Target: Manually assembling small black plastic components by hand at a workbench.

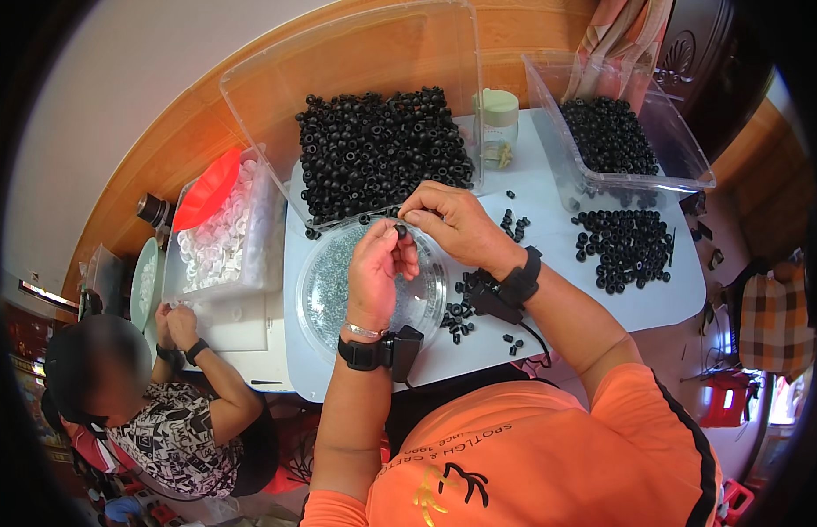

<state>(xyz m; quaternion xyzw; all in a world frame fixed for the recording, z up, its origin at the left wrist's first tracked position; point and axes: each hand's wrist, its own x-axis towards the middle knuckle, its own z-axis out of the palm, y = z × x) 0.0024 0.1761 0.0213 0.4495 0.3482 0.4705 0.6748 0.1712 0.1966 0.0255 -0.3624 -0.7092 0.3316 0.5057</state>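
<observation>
White tabletop (685, 303) lies before you, wood panelling (531, 22) behind it. Your left hand (378, 263) holds a black piece (401, 231) at its fingertips, above the clear dish (304, 307), probably so anything dropped lands inside. Your right hand (461, 224) comes beside it from two o'clock, thumb and forefinger narrowed to a pinch, likely for fine control; whether they grip anything is too small to tell. Your piece looks small, rounded and glossy. Beneath it, tiny clear beads (329, 285) cover the dish. At twelve o'clock, a large tub (365, 66) heaped with similar pieces sits seemingly for easy reach; loose ones (625, 250) spread at three. At eight, a co-worker's hands (177, 326) meet.
</observation>
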